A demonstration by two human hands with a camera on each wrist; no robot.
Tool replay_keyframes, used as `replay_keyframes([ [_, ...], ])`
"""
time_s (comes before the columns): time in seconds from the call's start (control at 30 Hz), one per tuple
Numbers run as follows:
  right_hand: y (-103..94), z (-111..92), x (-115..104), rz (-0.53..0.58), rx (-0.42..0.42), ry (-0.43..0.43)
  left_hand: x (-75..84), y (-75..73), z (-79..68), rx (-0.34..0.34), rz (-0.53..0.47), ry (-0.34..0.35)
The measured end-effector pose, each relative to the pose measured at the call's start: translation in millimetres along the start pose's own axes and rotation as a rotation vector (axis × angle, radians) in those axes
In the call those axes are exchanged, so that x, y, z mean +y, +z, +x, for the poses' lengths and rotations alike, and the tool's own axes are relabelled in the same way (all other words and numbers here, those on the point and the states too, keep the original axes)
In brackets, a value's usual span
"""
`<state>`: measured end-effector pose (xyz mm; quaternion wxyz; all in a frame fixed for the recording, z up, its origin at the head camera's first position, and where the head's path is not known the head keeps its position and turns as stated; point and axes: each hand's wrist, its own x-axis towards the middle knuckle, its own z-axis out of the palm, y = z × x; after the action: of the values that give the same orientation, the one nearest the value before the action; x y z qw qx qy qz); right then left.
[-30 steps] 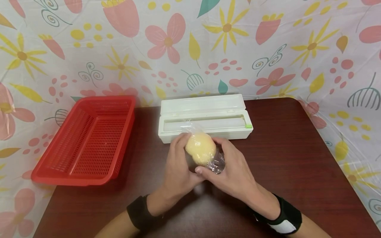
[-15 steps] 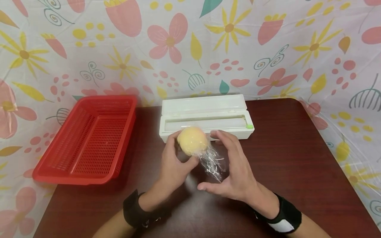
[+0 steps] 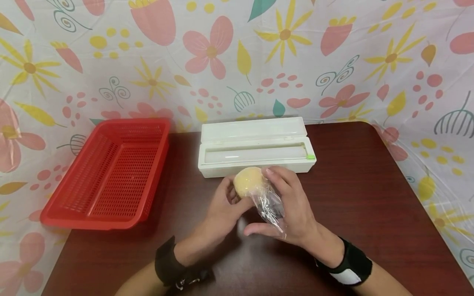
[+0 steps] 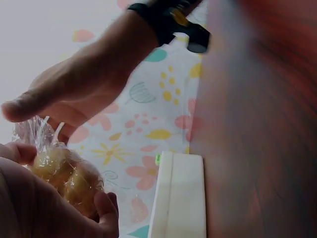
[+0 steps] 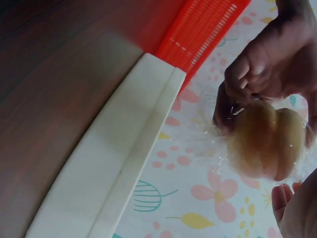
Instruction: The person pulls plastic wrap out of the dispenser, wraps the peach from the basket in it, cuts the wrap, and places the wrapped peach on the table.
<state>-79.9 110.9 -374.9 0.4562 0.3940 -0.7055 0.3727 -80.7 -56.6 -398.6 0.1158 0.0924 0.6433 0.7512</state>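
A round, lobed yellow fruit is wrapped in clear cling film, whose loose crumpled end trails toward the right hand. My left hand grips the fruit from the left, thumb in front and fingers behind it, holding it above the table. My right hand is at its right side, fingertips by the fruit's upper right edge and thumb spread away below, with the film's tail between. In the right wrist view, the fruit shows a deep groove and a reddish tint. The left wrist view shows its lumpy underside through shiny film.
Behind the hands, a white cling film dispenser stands with its lid raised, a roll inside and a green slider at its right end. A red perforated basket is at the left on the dark brown table. Floral sheeting hangs behind.
The fruit was between both hands, then the left hand shifted it left while the right hand opened away. Now it is back rightward and lower, close to the right fingers, with its film tail showing.
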Motion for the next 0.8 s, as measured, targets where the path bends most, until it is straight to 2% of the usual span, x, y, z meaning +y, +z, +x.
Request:
replay_keyframes([
  [0.13,0.4,1.3,-1.3,0.026,0.074,-0.008,9.6,5.7,-5.3,0.019,0.131,0.044],
  [0.3,-0.6,3.5,-3.0,-0.048,0.159,0.002,19.6,11.1,-11.5,0.037,0.261,0.086],
  [0.47,-3.0,5.1,-2.5,-0.086,0.198,0.019,7.1,8.8,-10.7,0.044,0.355,0.172],
  [0.57,-5.9,6.3,-2.6,-0.047,0.186,0.058,-6.1,5.8,-6.8,0.039,0.372,0.211],
  [0.7,-10.3,7.3,-3.9,0.023,0.154,0.150,-7.8,6.9,-5.7,0.038,0.359,0.228],
  [0.8,-12.2,8.5,-4.4,0.099,0.146,0.217,0.8,10.4,-8.6,0.036,0.349,0.235],
])
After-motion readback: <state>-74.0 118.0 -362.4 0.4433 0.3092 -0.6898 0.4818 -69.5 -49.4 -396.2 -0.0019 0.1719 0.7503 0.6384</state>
